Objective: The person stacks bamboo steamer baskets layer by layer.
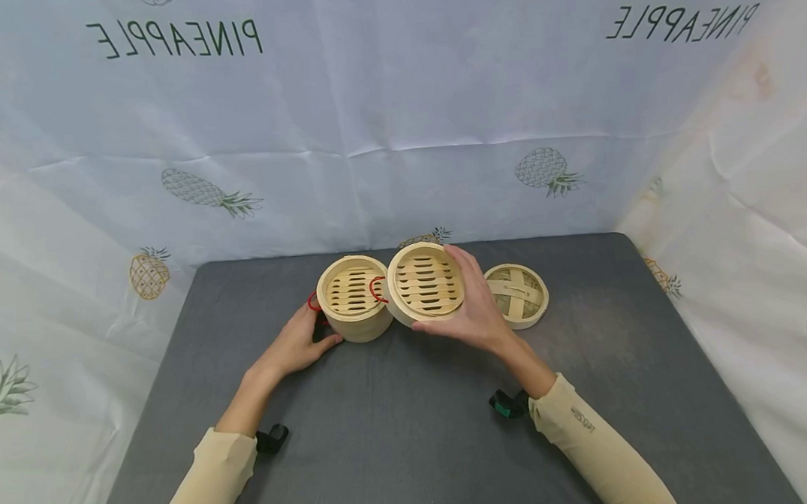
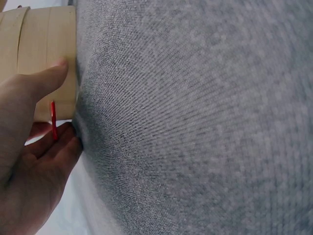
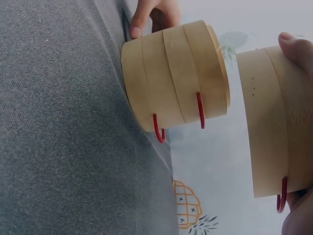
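One raised, round, pale-bamboo slatted steamer [image 1: 427, 285] is gripped by the right hand [image 1: 475, 309], fingers wide. The left hand [image 1: 295, 345], thumb and fingers apart, clasps a cylindrical pale-bamboo stack [image 1: 361, 330].

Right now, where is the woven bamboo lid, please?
In the head view, the woven lid lies on the dark table, towards its far edge, just right of the right hand, which holds a slatted steamer basket.

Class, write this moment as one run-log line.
left hand: holds stacked baskets | right hand: grips another basket, raised off table | lid: lies on table
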Demonstrator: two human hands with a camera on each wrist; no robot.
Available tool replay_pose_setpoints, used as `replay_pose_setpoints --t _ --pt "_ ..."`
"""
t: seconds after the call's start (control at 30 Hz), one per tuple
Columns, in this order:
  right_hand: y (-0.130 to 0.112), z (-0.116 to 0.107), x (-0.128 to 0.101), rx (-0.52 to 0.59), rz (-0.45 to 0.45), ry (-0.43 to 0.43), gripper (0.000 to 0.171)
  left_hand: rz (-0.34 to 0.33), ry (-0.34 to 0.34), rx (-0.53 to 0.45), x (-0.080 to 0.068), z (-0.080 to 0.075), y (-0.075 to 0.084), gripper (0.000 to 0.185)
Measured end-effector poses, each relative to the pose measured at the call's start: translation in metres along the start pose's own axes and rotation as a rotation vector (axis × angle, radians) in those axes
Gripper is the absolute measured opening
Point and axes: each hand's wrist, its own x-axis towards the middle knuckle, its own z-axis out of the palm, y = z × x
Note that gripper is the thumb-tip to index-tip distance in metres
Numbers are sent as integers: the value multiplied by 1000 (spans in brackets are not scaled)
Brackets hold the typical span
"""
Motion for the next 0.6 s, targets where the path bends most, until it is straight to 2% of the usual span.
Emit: replay_pose_setpoints --t 0.23,0.43,0.53,0.6 --pt "-3 -1 2 -4 -13 -4 134 12 0 3 1 1 -1 83" --pt "-5 -3 4 8 -16 2 134 41 23 -4 1 9 -20 83" --pt "-6 -3 5 10 -11 -3 134 32 14 1 1 7 -18 82" --pt "-7 -3 5 8 -8 -7 134 5 -7 -6 0 2 -6 82"
